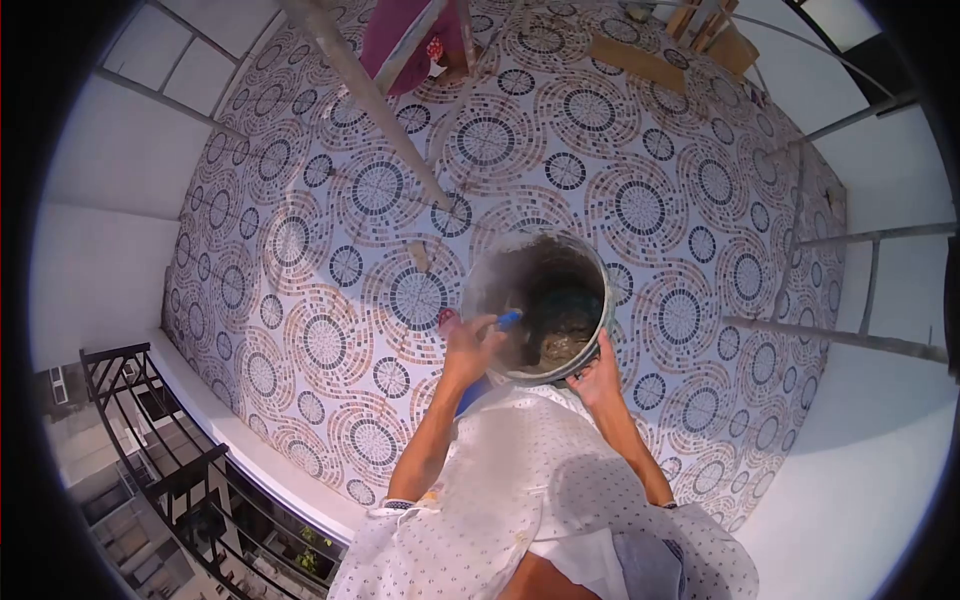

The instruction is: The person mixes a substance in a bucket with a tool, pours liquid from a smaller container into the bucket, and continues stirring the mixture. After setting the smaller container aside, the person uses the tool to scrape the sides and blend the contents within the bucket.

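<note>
A round bucket (603,300) stands tilted open toward me in front of my body, with wet grey-brown mortar (567,338) low inside it. My left hand (470,350) is at the bucket's left rim, its fingers closed round a tool with a blue handle (509,319) that points into the bucket. The rest of that tool is hard to make out. On the right, my right hand (598,377) grips the lower right rim of the bucket, thumb along the outside.
Patterned tiles (640,207) cover the floor. A scaffold pole (385,115) slants down ahead. Scaffold bars (835,338) stand at right, a black railing (185,475) at lower left. A person in purple (395,45) is at the top, near a board (637,64).
</note>
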Action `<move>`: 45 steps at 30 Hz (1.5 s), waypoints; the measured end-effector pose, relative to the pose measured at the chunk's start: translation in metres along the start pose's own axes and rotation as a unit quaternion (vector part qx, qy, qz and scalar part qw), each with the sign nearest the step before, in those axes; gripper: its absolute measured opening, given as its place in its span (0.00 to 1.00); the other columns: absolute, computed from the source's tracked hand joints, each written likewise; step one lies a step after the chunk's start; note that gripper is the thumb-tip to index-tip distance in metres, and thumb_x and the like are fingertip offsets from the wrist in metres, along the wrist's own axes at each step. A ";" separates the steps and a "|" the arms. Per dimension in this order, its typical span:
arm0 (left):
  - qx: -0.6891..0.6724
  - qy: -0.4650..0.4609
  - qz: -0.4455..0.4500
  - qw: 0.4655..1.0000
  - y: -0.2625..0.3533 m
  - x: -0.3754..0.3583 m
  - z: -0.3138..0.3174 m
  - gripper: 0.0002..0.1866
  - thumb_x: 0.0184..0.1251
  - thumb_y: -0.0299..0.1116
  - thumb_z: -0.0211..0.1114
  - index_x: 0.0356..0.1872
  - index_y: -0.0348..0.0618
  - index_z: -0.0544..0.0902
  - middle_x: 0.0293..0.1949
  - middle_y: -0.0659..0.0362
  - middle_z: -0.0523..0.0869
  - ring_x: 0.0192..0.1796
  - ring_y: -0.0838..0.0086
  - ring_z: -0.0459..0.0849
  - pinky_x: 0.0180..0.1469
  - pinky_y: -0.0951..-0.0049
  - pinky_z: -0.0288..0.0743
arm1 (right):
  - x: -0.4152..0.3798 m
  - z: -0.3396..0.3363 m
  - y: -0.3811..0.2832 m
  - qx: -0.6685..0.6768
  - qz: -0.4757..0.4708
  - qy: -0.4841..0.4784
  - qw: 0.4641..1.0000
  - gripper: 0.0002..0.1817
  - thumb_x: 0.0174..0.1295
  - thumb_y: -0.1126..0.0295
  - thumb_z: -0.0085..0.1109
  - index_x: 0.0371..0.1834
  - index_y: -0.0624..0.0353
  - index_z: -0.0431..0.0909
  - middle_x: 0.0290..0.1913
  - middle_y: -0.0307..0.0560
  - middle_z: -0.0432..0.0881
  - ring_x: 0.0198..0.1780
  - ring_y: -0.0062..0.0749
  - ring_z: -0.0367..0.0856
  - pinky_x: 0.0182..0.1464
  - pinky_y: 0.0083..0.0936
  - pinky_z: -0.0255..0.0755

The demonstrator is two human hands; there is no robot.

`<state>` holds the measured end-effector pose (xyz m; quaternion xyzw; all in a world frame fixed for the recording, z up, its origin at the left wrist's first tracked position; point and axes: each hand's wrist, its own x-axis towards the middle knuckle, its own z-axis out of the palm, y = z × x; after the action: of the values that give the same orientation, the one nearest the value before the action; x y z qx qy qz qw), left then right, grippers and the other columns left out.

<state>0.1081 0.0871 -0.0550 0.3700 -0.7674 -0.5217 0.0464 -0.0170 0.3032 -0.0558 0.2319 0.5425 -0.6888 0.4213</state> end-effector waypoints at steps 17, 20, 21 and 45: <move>-0.056 0.017 0.009 0.998 -0.062 0.062 -0.215 0.19 0.59 0.36 0.70 0.48 0.34 0.85 0.34 0.48 0.88 0.35 0.63 0.86 0.42 0.67 0.79 | -0.013 0.173 0.057 -0.121 -0.054 -0.035 0.991 0.34 0.61 0.33 0.57 0.64 0.41 0.71 0.62 0.33 0.75 0.62 0.34 0.70 0.62 0.59 0.58; -0.054 0.040 0.024 0.997 -0.064 0.062 -0.213 0.18 0.59 0.35 0.70 0.47 0.35 0.85 0.38 0.46 0.88 0.39 0.58 0.87 0.45 0.64 0.79 | -0.006 0.183 0.060 -0.083 -0.028 -0.043 0.995 0.35 0.61 0.32 0.56 0.64 0.41 0.71 0.63 0.33 0.74 0.63 0.34 0.69 0.63 0.58 0.56; -0.040 0.044 0.043 0.997 -0.055 0.062 -0.213 0.17 0.60 0.35 0.69 0.48 0.35 0.85 0.39 0.46 0.88 0.41 0.56 0.87 0.47 0.63 0.79 | -0.020 0.207 0.047 -0.053 -0.007 -0.051 0.997 0.35 0.61 0.32 0.56 0.64 0.41 0.71 0.63 0.33 0.74 0.63 0.34 0.69 0.63 0.58 0.55; 0.010 0.195 -0.084 0.977 -0.122 0.117 -0.211 0.13 0.65 0.34 0.64 0.27 0.31 0.80 0.26 0.43 0.82 0.30 0.54 0.81 0.35 0.58 0.71 | 0.039 0.175 0.035 0.097 0.046 0.067 0.992 0.41 0.57 0.32 0.60 0.64 0.51 0.70 0.64 0.47 0.72 0.65 0.44 0.69 0.64 0.57 0.62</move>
<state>0.1837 -0.1689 -0.0986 0.5282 -0.7151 -0.4335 0.1472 0.0149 0.1237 -0.0521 0.3419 0.4885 -0.7012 0.3908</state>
